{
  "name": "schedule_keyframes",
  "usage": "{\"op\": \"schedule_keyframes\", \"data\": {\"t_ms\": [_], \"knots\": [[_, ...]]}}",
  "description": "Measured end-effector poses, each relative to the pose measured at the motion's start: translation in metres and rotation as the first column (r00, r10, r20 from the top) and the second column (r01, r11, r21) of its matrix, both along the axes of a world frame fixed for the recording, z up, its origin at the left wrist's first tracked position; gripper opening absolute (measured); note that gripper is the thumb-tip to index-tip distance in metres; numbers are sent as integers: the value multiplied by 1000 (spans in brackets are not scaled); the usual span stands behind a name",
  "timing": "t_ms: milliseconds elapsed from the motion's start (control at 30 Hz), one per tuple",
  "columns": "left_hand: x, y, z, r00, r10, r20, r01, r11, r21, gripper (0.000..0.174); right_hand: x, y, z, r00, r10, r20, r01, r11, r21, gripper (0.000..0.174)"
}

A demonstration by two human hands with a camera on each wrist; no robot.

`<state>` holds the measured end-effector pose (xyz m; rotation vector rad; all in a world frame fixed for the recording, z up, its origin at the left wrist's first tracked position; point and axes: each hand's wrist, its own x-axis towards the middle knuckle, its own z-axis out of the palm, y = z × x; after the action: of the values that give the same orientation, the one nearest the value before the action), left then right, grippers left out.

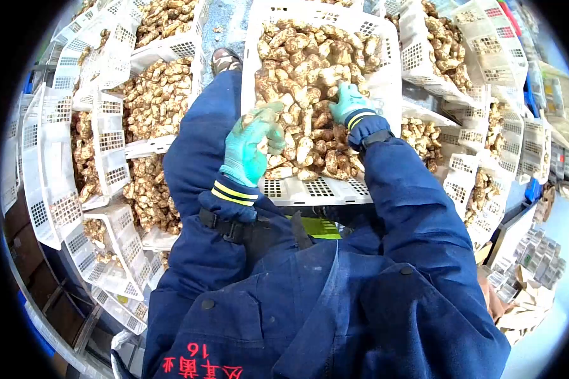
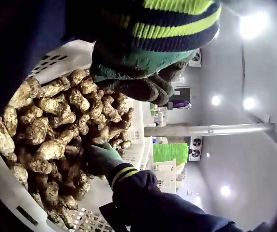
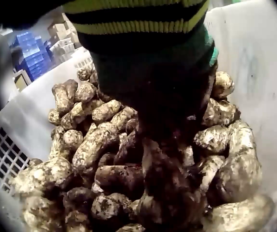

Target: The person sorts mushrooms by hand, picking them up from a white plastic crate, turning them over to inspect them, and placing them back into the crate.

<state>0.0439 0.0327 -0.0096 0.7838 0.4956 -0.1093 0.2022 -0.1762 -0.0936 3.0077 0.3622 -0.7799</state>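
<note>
Two gloved hands are at work over one white crate, squarely before you, its near edge close to your lap; that placement appears to keep the whole load within short reach. The soil-marked mushrooms lie heaped inside it, below the rim by the near wall, and the slotted walls probably let air through and loose dirt out. More loaded crates stand on both sides, seemingly ranked to remain near you. Your right hand reaches forward, its fingers angled down among the mushrooms toward the crate's right side; the glove's shadow hides the fingertips, so how far they are closed, and on what, cannot be told. Your left hand is raised above the near left part of the heap, elbow bent, fingers loosely bent and parted from the thumb, nothing seen in them.
</note>
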Motion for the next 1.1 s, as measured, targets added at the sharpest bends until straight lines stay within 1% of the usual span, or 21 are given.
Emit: {"op": "schedule_keyframes", "data": {"t_ms": [100,233,267,333,367,433,467,500,533,600,633,667,700,733,800,833,867,900,933,1067,1100], "knots": [[-1,-1,0,999,-38,23,37,999,23,37,3,1,16,995,-31,-95,27,999,-41,50],[-3,-2,-6,994,-96,53,90,991,102,38,-8,-2,21,996,62,-61,-71,984,-164,48],[-2,-7,4,995,-86,51,79,988,136,39,-2,-6,17,994,48,-101,-57,995,-87,49],[-2,-8,4,994,-53,94,63,992,-107,52,8,-19,20,982,-102,-156,115,990,78,41],[-1,-7,-11,991,-43,124,66,980,-185,54,15,-25,17,871,-208,-445,383,855,350,30],[-2,-7,-25,970,-49,237,125,940,-316,55,10,-33,23,798,-119,-591,494,690,529,28],[-3,-9,-23,946,-57,319,177,916,-361,55,-11,-12,82,886,-35,-463,315,778,544,31],[4,-8,-11,973,-74,217,181,830,-528,52,-22,-3,129,874,42,-483,250,815,522,36],[3,-8,-16,977,-83,199,183,805,-564,54,-33,-1,150,887,20,-461,323,686,651,41],[5,-8,13,956,-153,251,262,828,-496,60,-22,-28,112,933,-142,-330,318,754,575,38],[4,-8,15,951,-138,277,262,836,-481,61,-18,-44,102,942,336,-9,-333,937,109,33],[2,-7,16,945,-124,301,260,844,-469,62,-25,-64,65,803,587,103,-591,807,9,31],[0,-7,16,940,-107,323,255,851,-460,64,-39,-61,61,931,362,-57,-366,916,-166,35],[-1,-6,15,934,-88,346,248,857,-451,65,-55,-52,77,929,368,-43,-366,895,-253,38],[-2,-4,11,937,-71,343,233,857,-459,68,-71,-73,31,912,264,313,-220,961,-169,47],[-2,-1,9,946,-72,317,224,852,-473,70,-67,-75,2,995,57,81,-48,994,-99,49],[-1,-1,8,952,-74,295,217,846,-486,72,-61,-76,-24,976,-150,-161,140,988,-73,51],[-1,-3,9,903,-37,428,267,829,-491,72,-67,-69,-16,1000,-6,-5,5,987,-158,50],[-4,-4,1,931,-20,364,211,844,-494,70,-73,-64,-10,979,136,150,-91,957,-275,49],[-7,0,22,930,-70,361,217,897,-385,65,-70,-53,-11,994,106,21,-97,957,-275,47],[-9,0,15,936,-53,347,221,858,-464,64,-66,-54,-10,997,66,-43,-74,966,-246,47]]}}
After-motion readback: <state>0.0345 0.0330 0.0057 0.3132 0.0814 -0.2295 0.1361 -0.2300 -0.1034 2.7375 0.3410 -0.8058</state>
